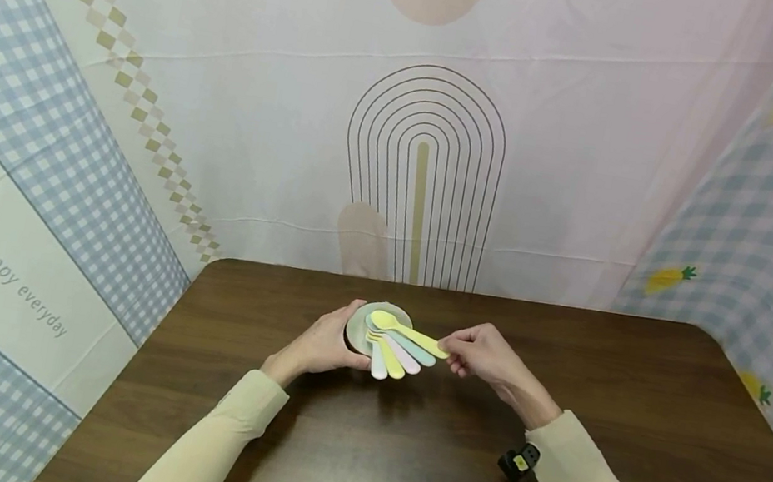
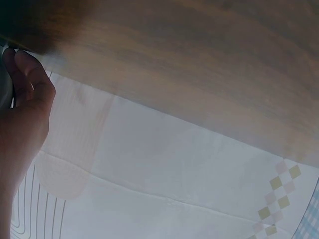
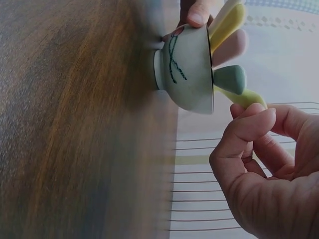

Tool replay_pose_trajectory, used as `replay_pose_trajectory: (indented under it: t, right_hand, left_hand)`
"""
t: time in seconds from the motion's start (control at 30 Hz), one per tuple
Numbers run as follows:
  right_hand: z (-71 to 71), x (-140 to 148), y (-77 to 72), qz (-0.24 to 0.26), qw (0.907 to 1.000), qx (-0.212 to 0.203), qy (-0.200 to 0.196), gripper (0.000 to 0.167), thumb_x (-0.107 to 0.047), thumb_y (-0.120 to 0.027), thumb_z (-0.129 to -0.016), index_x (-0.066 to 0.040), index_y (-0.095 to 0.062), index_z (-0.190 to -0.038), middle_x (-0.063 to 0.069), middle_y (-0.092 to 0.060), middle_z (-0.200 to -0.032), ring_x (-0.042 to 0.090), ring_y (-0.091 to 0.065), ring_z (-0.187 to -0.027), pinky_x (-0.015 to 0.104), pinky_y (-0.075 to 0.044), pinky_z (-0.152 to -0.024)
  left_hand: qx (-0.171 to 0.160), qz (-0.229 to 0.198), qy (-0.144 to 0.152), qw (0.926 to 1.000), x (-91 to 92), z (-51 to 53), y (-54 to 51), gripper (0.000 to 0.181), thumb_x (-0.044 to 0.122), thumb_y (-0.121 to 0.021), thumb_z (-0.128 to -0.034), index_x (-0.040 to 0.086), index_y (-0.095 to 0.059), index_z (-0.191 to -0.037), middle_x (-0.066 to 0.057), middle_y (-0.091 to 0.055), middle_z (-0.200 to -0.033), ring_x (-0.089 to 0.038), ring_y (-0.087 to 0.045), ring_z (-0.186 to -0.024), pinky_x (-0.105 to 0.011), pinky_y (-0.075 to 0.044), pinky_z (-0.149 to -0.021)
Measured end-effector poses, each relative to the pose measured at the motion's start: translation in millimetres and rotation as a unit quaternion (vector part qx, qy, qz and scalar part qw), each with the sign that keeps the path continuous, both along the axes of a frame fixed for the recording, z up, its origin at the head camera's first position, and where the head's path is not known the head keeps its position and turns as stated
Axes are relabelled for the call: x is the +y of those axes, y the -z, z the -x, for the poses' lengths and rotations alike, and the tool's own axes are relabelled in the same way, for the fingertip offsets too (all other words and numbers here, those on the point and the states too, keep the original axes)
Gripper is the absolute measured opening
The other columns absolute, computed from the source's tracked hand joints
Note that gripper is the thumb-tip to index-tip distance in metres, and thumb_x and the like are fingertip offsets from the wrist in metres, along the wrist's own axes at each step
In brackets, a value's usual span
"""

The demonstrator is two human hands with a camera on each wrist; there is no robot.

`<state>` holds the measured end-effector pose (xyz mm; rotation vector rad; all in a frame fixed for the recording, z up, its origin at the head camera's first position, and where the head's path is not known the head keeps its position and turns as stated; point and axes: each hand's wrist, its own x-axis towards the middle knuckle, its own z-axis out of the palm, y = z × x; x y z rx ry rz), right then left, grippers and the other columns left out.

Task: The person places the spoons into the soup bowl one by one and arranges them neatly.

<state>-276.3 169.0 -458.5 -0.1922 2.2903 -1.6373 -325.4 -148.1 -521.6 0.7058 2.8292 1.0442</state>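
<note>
My left hand [image 1: 320, 346] grips the side of a small pale bowl [image 1: 356, 335], thumb on the near side and fingers round the far side. In the right wrist view the bowl [image 3: 192, 64] has a painted dark green and red pattern. Across its rim several plastic spoons fan out, their handles pointing right and toward me: white [image 1: 379, 359], yellow [image 1: 391, 358], pink [image 1: 406, 357] and mint green [image 1: 418, 351]. My right hand [image 1: 489, 357] pinches the handle end of the topmost yellow spoon [image 1: 425, 341]; its head lies over the others.
A dark brown wooden table [image 1: 397, 462] lies under both hands. Behind it hangs a pale patterned cloth [image 1: 280, 148], with blue checked cloth [image 1: 43, 60] on the left and more checked cloth [image 1: 772, 251] on the right. A black wrist camera [image 1: 518, 462] sits by my right cuff.
</note>
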Motion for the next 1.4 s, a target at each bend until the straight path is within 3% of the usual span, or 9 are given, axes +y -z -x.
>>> replay_pose_trajectory:
  t: [0.1, 0.23, 0.9, 0.97, 1.03, 1.13, 1.2, 1.23, 1.4]
  right_hand:
    - [1.1, -3, 1.6, -0.005, 1.0000, -0.002, 0.001, 0.024, -0.011, -0.066, -0.104, 0.009, -0.079, -0.107, -0.001, -0.065, -0.072, 0.007, -0.059, -0.065, 0.018, -0.052, -0.060]
    - [1.9, -8, 3.9, -0.008, 0.9999, -0.006, 0.003, 0.023, -0.011, -0.067, -0.103, 0.008, -0.080, -0.106, 0.001, -0.066, -0.072, 0.008, -0.059, -0.065, 0.020, -0.052, -0.060]
    - [6.7, -14, 4.4, -0.004, 0.9997, -0.019, 0.012, 0.022, -0.013, -0.068, -0.103, 0.006, -0.079, -0.100, 0.003, -0.066, -0.073, 0.008, -0.057, -0.064, 0.021, -0.050, -0.060]
    - [6.1, -14, 4.1, -0.004, 0.9997, -0.021, 0.009, 0.022, -0.014, -0.069, -0.103, 0.006, -0.079, -0.101, 0.003, -0.066, -0.073, 0.008, -0.057, -0.064, 0.021, -0.051, -0.060]
    - [6.4, -14, 4.6, -0.003, 0.9996, -0.027, 0.012, 0.022, -0.015, -0.070, -0.103, 0.005, -0.079, -0.101, 0.002, -0.066, -0.074, 0.008, -0.057, -0.065, 0.021, -0.051, -0.060]
    - [6.4, -14, 5.3, -0.004, 0.9995, -0.030, 0.010, 0.025, -0.019, -0.072, -0.103, 0.004, -0.079, -0.102, 0.000, -0.064, -0.073, 0.007, -0.056, -0.065, 0.021, -0.050, -0.060]
    - [6.6, -15, 5.8, -0.003, 0.9994, -0.033, 0.011, 0.026, -0.021, -0.073, -0.103, 0.004, -0.079, -0.102, -0.001, -0.064, -0.073, 0.007, -0.056, -0.065, 0.020, -0.050, -0.060]
    - [6.8, -16, 6.2, -0.003, 0.9994, -0.034, 0.011, 0.027, -0.022, -0.073, -0.103, 0.004, -0.079, -0.102, -0.002, -0.063, -0.073, 0.007, -0.056, -0.065, 0.020, -0.050, -0.059]
    - [7.0, -16, 9.5, -0.007, 0.9992, -0.038, 0.013, 0.030, -0.024, -0.072, -0.105, 0.005, -0.079, -0.105, -0.001, -0.063, -0.074, 0.007, -0.056, -0.065, 0.020, -0.050, -0.060]
  left_hand:
    - [-0.012, -0.009, -0.002, 0.9999, 3.2, -10.1, -14.4, 0.105, 0.042, -0.093, -0.0747, 0.007, -0.045, -0.162, -0.021, -0.064, -0.149, -0.040, -0.062, -0.133, -0.059, -0.051, -0.110]
    - [0.005, -0.002, 0.007, 1.0000, 1.9, -10.6, -12.4, 0.101, 0.044, -0.091, -0.0777, 0.007, -0.046, -0.160, -0.020, -0.066, -0.145, -0.036, -0.064, -0.128, -0.054, -0.053, -0.105]
    - [0.002, -0.003, 0.007, 1.0000, 3.0, -10.9, -17.5, 0.099, 0.038, -0.094, -0.0753, 0.010, -0.048, -0.159, -0.016, -0.068, -0.142, -0.032, -0.065, -0.123, -0.052, -0.054, -0.101]
    - [0.022, -0.005, 0.017, 0.9996, -1.4, 0.0, -0.2, 0.098, 0.045, -0.092, -0.0787, 0.012, -0.047, -0.159, -0.015, -0.068, -0.141, -0.029, -0.065, -0.119, -0.047, -0.055, -0.098]
    - [0.005, -0.005, 0.011, 0.9999, -0.1, 0.2, -0.8, 0.099, 0.043, -0.092, -0.0784, 0.011, -0.046, -0.161, -0.016, -0.067, -0.143, -0.032, -0.065, -0.123, -0.049, -0.055, -0.101]
    - [0.008, -0.001, 0.008, 0.9999, -3.4, 11.0, 16.0, 0.103, 0.047, -0.092, -0.0767, 0.015, -0.045, -0.162, -0.013, -0.066, -0.145, -0.030, -0.065, -0.125, -0.047, -0.054, -0.102]
    - [-0.004, 0.008, -0.004, 1.0000, -2.1, 10.9, 14.6, 0.108, 0.044, -0.095, -0.0721, 0.016, -0.044, -0.163, -0.012, -0.066, -0.147, -0.031, -0.064, -0.128, -0.050, -0.054, -0.104]
    - [0.006, 0.011, -0.004, 0.9999, -3.9, 16.1, 22.9, 0.109, 0.047, -0.095, -0.0717, 0.017, -0.044, -0.163, -0.012, -0.066, -0.147, -0.029, -0.064, -0.128, -0.048, -0.054, -0.102]
    - [0.041, 0.015, 0.016, 0.9989, -6.7, 13.6, 20.6, 0.105, 0.051, -0.092, -0.0761, 0.013, -0.044, -0.161, -0.016, -0.067, -0.144, -0.031, -0.065, -0.123, -0.045, -0.055, -0.099]
